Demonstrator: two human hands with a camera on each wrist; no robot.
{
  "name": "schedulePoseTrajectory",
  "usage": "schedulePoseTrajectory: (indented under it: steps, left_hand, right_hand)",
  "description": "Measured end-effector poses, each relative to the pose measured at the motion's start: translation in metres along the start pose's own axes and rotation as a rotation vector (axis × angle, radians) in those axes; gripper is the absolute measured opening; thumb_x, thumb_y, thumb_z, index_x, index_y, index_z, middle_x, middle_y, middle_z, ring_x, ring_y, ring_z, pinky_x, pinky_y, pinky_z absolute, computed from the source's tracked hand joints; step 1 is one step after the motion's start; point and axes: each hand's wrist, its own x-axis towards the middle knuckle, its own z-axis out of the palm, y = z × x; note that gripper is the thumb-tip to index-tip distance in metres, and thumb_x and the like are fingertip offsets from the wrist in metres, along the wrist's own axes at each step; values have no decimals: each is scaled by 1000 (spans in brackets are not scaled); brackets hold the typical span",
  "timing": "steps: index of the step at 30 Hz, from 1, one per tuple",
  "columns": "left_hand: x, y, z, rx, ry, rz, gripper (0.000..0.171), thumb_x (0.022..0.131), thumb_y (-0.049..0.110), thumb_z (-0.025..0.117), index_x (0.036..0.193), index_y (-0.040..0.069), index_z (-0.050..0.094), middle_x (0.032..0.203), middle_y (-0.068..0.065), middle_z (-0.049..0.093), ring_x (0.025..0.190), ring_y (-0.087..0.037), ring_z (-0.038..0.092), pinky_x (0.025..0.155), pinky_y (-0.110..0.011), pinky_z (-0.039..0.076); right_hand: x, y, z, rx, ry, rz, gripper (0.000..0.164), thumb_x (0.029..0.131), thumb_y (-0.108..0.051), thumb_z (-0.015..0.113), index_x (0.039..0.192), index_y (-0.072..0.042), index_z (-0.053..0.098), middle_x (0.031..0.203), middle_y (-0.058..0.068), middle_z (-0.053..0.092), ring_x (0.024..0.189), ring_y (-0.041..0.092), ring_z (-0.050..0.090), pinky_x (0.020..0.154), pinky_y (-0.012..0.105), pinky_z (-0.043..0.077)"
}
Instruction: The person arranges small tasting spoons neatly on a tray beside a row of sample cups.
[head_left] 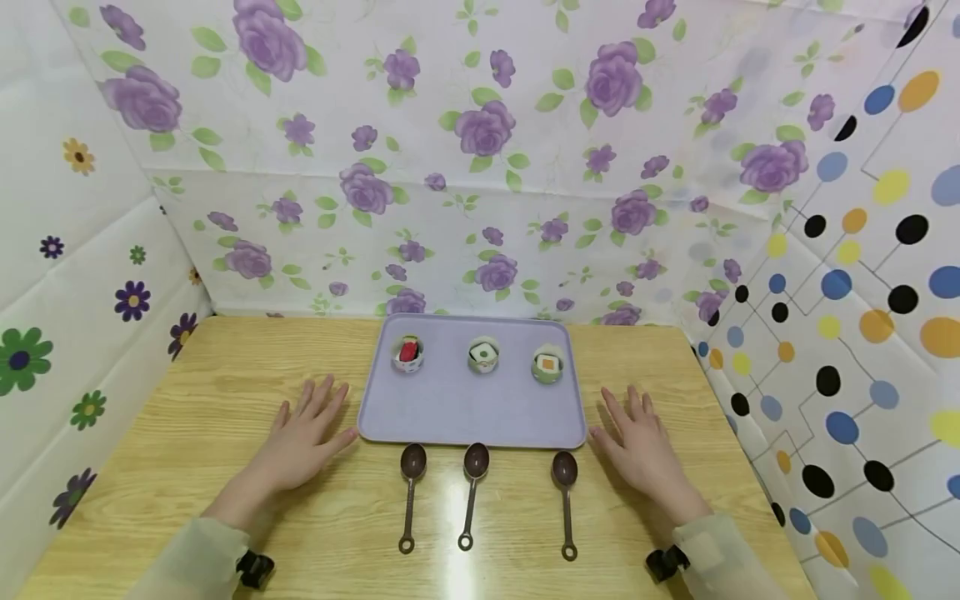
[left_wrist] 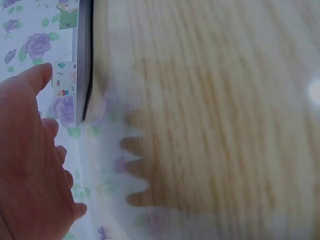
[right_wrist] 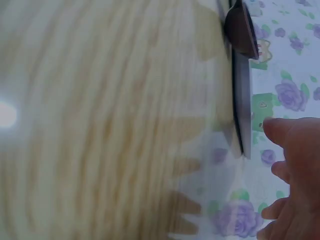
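My left hand [head_left: 302, 442] is over the wooden table left of a lavender tray [head_left: 465, 417], fingers spread, holding nothing. On the tray's other side my right hand [head_left: 639, 446] also has its fingers extended and holds nothing. Three small cups stand on the tray: the left cup [head_left: 407, 363] has a red piece in it, the middle cup [head_left: 483, 363] a white piece with a green mark, the right cup [head_left: 547, 375] a white piece with an orange square. Three dark brown spoons, a left spoon [head_left: 412, 462], a middle spoon [head_left: 476, 462] and a right spoon [head_left: 565, 471], lie before the tray.
A floral cloth [head_left: 480, 208] hangs behind the wooden table [head_left: 337, 533]. Cloth with flowers [head_left: 90, 333] stands at the left, and cloth with coloured dots [head_left: 847, 350] at the right. Each wrist carries a small black device.
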Motion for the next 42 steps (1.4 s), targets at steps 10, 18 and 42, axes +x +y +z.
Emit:
schedulePoseTrajectory:
  steps: [10, 18, 42]
  left_hand:
    - [4, -3, 1, -148, -6, 86, 82, 109, 44, 61, 169, 1, 26, 176, -24, 14, 161, -49, 9, 126, -71, 12]
    - [9, 1, 0, -203, -8, 94, 84, 107, 43, 66, 170, 6, 25, 176, -21, 17, 161, -47, 15, 125, -69, 18]
    - [32, 12, 11, -237, -98, 88, 103, 101, 42, 76, 166, -10, 16, 175, -29, 8, 161, -50, 5, 127, -66, 13]
  right_hand:
    - [-5, -9, -5, 384, 83, 52, 51, 111, -31, 62, 156, -8, 56, 153, 24, 57, 135, 44, 59, 110, 61, 50]
    - [-10, -21, -7, 782, -33, 234, 51, 106, -15, 69, 152, 2, 56, 137, 25, 68, 112, 28, 72, 86, 30, 62]
    - [-59, -45, -6, 993, -334, 394, 57, 95, -13, 81, 140, 15, 57, 108, 13, 75, 93, 23, 73, 79, 38, 66]
